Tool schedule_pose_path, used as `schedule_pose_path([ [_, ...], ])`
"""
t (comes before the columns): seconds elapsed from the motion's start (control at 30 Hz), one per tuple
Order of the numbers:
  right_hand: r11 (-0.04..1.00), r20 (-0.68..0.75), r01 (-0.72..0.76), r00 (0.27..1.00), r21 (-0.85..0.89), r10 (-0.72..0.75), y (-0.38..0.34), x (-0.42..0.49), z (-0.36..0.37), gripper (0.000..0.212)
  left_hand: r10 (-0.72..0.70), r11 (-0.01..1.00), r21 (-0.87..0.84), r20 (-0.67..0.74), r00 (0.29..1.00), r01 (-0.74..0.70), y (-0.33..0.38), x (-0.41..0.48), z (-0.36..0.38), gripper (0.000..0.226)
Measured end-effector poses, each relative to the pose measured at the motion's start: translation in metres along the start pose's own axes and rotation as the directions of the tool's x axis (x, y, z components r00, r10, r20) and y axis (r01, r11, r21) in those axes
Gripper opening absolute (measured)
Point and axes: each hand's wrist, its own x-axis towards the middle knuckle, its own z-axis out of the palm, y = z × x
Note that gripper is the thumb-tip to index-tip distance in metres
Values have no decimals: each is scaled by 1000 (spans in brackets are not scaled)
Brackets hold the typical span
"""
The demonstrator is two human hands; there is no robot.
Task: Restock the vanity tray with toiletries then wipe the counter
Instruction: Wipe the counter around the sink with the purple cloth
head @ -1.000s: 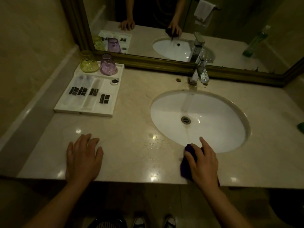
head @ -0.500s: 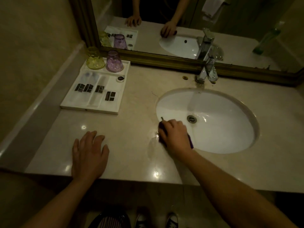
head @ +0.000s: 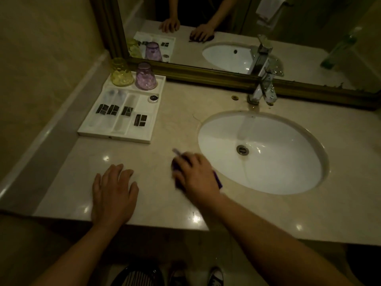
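My right hand [head: 195, 174] presses a dark purple cloth [head: 218, 179] flat on the beige marble counter [head: 165, 195], just left of the white oval sink [head: 263, 153]; most of the cloth is hidden under the hand, which is motion-blurred. My left hand [head: 113, 193] lies flat on the counter near its front edge, fingers spread, holding nothing. The white vanity tray [head: 115, 135] sits at the back left, holding several packaged toiletries with dark labels [head: 112, 110], a small round item [head: 153, 98], and upturned yellow [head: 121, 74] and purple [head: 145, 77] glasses.
A chrome faucet [head: 262, 87] stands behind the sink under a framed mirror [head: 206, 73]. The wall closes the counter on the left. The counter's front edge [head: 144, 223] runs below my hands; shoes and the floor show beneath.
My right hand slid the cloth leftward, from the sink's front rim across its left rim onto the counter beside it. My left hand stayed flat in place.
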Motion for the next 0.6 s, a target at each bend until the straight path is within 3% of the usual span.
schedule_pose_path([
  [0.1,955,46,-293,954,-48,295,32,39,-12,36,9,1000,-2,0,1000,-9,-1,0,-2,43],
  [0.17,942,12,-335,942,4,335,46,36,-20,36,3,1000,-7,5,1000,-3,-3,0,0,42],
  [0.37,825,-165,-404,852,396,497,56,-4,-55,33,-2,1000,7,7,1000,2,-3,1,3,43],
  [0.47,844,-200,-274,895,462,400,32,-26,-64,52,-6,1000,4,8,1000,6,-1,1,1,43],
  [0.53,898,-130,-191,957,397,261,15,-51,-58,65,-6,1000,1,12,1000,6,-1,0,1,44],
  [0.6,964,-71,-55,995,259,76,6,-80,-47,61,-6,1000,-1,2,1000,6,-1,1,1,43],
])
